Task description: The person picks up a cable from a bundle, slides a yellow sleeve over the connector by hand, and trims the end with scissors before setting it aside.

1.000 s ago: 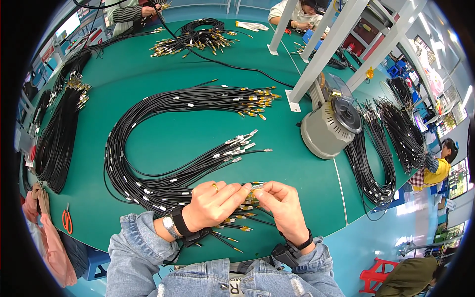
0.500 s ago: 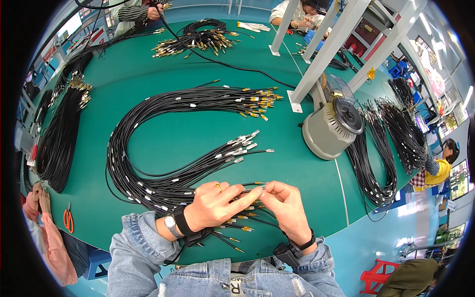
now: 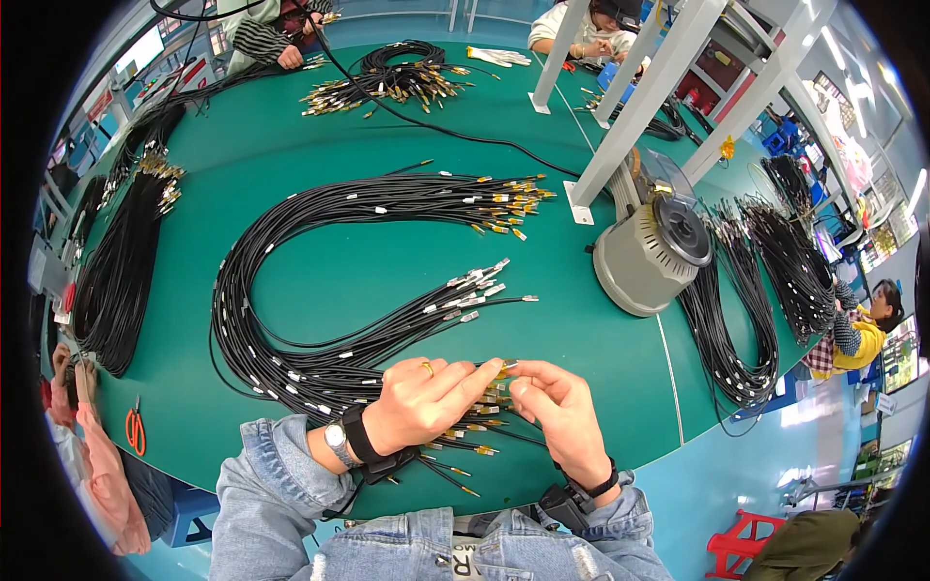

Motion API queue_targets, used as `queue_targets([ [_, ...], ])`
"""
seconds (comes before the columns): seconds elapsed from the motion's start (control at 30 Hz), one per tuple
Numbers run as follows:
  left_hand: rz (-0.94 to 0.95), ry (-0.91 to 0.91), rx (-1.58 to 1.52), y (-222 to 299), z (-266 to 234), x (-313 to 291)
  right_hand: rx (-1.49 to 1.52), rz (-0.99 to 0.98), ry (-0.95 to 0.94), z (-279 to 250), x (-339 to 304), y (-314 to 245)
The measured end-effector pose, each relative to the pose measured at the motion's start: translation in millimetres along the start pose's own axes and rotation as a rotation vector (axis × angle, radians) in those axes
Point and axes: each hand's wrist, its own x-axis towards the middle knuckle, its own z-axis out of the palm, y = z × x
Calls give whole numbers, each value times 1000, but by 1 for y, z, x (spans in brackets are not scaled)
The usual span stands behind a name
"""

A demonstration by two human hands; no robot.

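Observation:
My left hand [image 3: 424, 399] is closed in a pinch on the end of a thin black cable [image 3: 481, 363]; a small gold-coloured tip shows by its fingertips. Close to that tip, my right hand [image 3: 560, 418] has its thumb and fingers curled together, and what lies between them is hidden. Beneath both hands a large bundle of black cables [image 3: 235, 290] curves in a C shape over the green table. White tags and gold connector ends [image 3: 504, 201] show on its far branch, and ends with white sleeves [image 3: 475, 290] lie nearer me.
A grey rounded machine [image 3: 644, 257] stands to the right beside white metal posts [image 3: 625, 116]. More cable bundles lie at left [image 3: 126, 261], far side [image 3: 402, 82] and right [image 3: 736, 339]. Orange-handled scissors [image 3: 135, 431] rest near the left edge. Other people work around the table.
My right thumb and fingers have shifted slightly down and away from the cable end, which now shows its gold-coloured tip. My left hand stays nearly in place.

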Motion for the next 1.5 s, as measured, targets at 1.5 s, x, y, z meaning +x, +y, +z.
queue_targets([
  [1.5, -351, -44, -338, 12, -2, 11, -42, -238, 41, 10, -4, 12],
])
